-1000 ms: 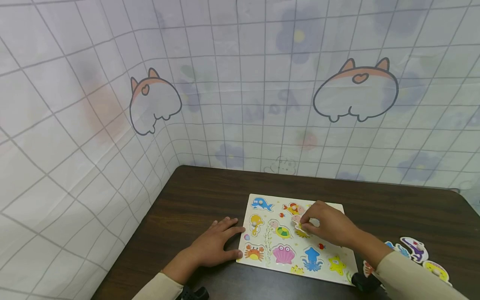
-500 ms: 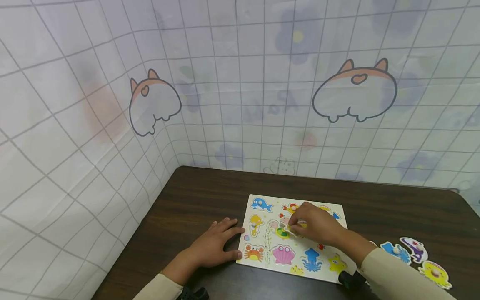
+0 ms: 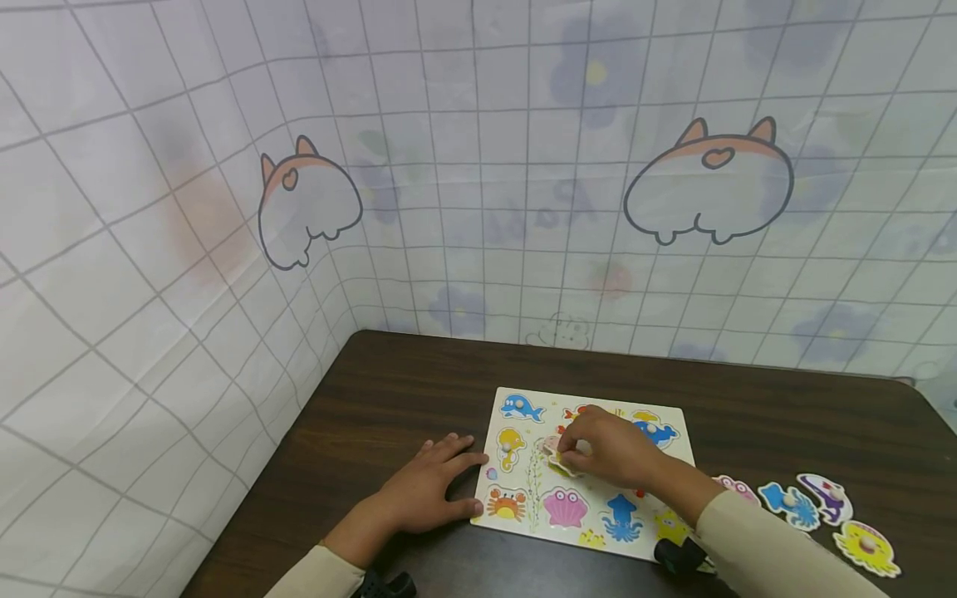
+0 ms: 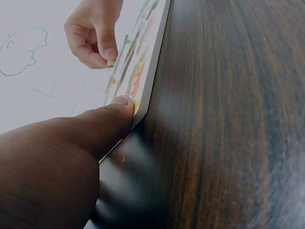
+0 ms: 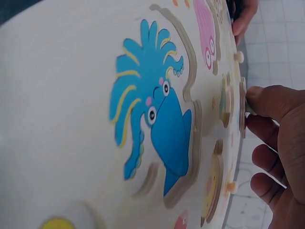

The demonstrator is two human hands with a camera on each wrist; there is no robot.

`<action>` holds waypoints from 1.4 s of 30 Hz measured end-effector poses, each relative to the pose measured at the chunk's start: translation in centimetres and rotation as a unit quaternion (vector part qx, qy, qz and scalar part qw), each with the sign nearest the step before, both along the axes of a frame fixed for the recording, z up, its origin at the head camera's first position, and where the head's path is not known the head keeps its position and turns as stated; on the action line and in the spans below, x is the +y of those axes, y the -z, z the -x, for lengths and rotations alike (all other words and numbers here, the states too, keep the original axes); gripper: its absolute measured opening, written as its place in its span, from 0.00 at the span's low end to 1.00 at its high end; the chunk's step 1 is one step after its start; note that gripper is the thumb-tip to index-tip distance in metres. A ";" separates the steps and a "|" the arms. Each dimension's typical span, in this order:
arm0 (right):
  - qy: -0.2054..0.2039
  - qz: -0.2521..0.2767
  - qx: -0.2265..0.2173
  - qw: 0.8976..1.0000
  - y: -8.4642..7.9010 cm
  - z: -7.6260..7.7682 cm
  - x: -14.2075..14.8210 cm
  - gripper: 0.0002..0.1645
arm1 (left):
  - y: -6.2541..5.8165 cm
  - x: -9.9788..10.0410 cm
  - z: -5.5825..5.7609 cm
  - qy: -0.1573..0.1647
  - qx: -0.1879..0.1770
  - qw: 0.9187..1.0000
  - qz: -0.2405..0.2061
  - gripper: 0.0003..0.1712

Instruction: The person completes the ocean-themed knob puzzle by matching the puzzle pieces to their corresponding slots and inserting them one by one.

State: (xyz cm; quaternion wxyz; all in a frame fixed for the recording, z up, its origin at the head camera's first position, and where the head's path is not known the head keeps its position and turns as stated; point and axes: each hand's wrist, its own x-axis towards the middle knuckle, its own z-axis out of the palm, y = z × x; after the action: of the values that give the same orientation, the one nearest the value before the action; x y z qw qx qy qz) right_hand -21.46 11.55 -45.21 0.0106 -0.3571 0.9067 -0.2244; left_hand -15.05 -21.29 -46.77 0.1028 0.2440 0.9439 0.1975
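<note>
A pale puzzle board (image 3: 591, 400) with sea-animal recesses lies on the dark table. My right hand (image 3: 613, 448) pinches a knobbed puzzle piece (image 3: 552, 448) between thumb and forefinger, close over the turtle recess left of the board's middle. In the right wrist view the same puzzle piece (image 5: 242, 109) shows edge-on, its picture hidden. My left hand (image 3: 426, 490) lies spread at the board's left edge, with the thumb (image 4: 121, 102) on the near corner. Knobbed pieces sit in other recesses: a dolphin (image 3: 521, 406), a seahorse (image 3: 510, 448) and a whale (image 3: 655, 430).
Loose puzzle pieces lie right of the board: a blue octopus-like one (image 3: 791, 504), a purple one (image 3: 826, 497), a yellow one (image 3: 867, 546) and a pink one (image 3: 738, 488) partly behind the right sleeve. A patterned cloth (image 3: 478, 208) hangs behind the table (image 3: 396, 390).
My right hand has moved left across the board with the puzzle piece, from over the pufferfish recess to the turtle recess, uncovering the whale. The left hand has stayed still.
</note>
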 end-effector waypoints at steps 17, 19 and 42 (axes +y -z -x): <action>0.014 -0.026 -0.009 1.000 0.9 0.4 -1.5 0.05 | 0.0 0.0 -0.1 -0.002 -0.003 1.000 -0.003 0.40; 0.011 -0.028 -0.005 1.000 1.0 0.4 -1.6 0.04 | 0.0 0.0 -0.1 -0.001 -0.003 1.000 -0.003 0.40; 0.028 -0.033 -0.021 0.999 0.6 -0.1 -0.4 0.04 | 0.1 0.0 0.0 0.001 0.000 1.000 -0.002 0.40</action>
State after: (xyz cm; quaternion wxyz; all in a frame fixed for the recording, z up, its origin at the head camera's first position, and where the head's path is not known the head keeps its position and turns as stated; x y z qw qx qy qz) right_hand -21.34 11.14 -45.79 0.0350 -0.3266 0.9228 -0.2015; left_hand -15.07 -21.34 -46.85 0.1024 0.2448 0.9433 0.1995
